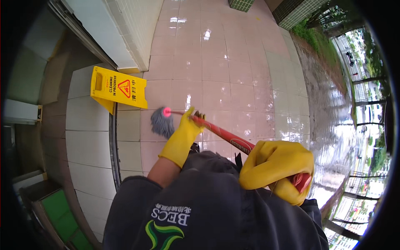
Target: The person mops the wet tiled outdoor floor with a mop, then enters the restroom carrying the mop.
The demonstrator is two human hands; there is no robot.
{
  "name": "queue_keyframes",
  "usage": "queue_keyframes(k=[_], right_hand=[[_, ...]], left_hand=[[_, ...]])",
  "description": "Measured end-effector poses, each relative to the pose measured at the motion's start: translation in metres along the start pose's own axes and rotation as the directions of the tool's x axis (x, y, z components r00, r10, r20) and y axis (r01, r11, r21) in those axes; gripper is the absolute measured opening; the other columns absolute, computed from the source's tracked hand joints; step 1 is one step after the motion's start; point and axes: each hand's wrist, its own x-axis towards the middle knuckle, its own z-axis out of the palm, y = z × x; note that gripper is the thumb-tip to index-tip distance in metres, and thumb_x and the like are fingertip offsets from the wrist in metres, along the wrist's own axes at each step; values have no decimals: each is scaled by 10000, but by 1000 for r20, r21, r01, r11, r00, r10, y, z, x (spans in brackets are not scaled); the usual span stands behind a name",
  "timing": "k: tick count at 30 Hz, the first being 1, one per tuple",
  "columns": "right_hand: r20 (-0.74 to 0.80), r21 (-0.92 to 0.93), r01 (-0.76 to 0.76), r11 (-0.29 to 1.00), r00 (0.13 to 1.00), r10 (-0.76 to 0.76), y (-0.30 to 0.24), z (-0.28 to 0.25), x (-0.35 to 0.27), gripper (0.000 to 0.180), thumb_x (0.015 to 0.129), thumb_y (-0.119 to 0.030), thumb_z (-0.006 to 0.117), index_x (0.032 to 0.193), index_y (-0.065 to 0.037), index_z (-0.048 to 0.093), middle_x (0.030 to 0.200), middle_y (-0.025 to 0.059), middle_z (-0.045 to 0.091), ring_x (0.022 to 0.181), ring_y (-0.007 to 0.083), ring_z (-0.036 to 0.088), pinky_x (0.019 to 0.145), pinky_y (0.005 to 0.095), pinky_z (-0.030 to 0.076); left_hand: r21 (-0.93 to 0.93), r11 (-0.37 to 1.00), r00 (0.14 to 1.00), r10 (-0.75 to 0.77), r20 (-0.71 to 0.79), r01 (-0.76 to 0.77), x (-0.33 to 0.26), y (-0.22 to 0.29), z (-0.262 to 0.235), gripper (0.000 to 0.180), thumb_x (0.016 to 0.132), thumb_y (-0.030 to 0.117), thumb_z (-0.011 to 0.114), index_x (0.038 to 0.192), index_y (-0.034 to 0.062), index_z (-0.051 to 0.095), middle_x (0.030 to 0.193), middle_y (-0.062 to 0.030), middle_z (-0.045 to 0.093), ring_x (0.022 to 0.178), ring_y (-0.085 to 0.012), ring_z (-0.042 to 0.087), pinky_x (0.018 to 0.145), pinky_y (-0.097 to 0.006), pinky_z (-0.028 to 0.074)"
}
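Person mopping a tiled walkway, seen from the head cam. Both hands in yellow rubber gloves, prob. to keep wash water off the skin. Left hand (186, 134) is further out, fingers wrapped round the red mop handle (221, 134) low on the shaft, where it can steer the head. Right hand (277, 168) is near the body, fist closed over the top end of the handle, w/ a bit of red showing inside the grip; that end acts as the pivot. Grey mop head (161, 123) rests on the pink floor tiles (216, 62), ahead & left of the person. Just beyond it, far left, a yellow caution sign (118, 88) stands by the doorway edge, likely to warn of wet floor. Tiles to the right look glossy, wet. Grass strip (312, 35) far right.
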Motion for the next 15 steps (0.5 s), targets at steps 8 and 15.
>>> queue_keyframes(k=[8, 15], right_hand=[[406, -135, 268, 954, 893, -194, 59, -34, 168, 263, 609, 24, 545, 846, 60, 654, 593, 93, 551, 558, 254, 569, 548, 328, 484], [301, -154, 264, 952, 930, -210, 111, -104, 291, 262, 608, 26, 569, 858, 36, 645, 591, 105, 546, 577, 275, 562, 594, 340, 474]], left_hand=[[-70, 997, 989, 50, 140, -41, 127, 73, 164, 442, 718, 255, 700, 970, -16, 457, 907, -115, 539, 841, -278, 560, 813, -423, 485], [-128, 987, 972, 122, 200, -98, 235, 132, 252, 500, 763, 302, 649, 1047, -38, 417, 972, -131, 511, 914, -283, 543, 853, -444, 471]])
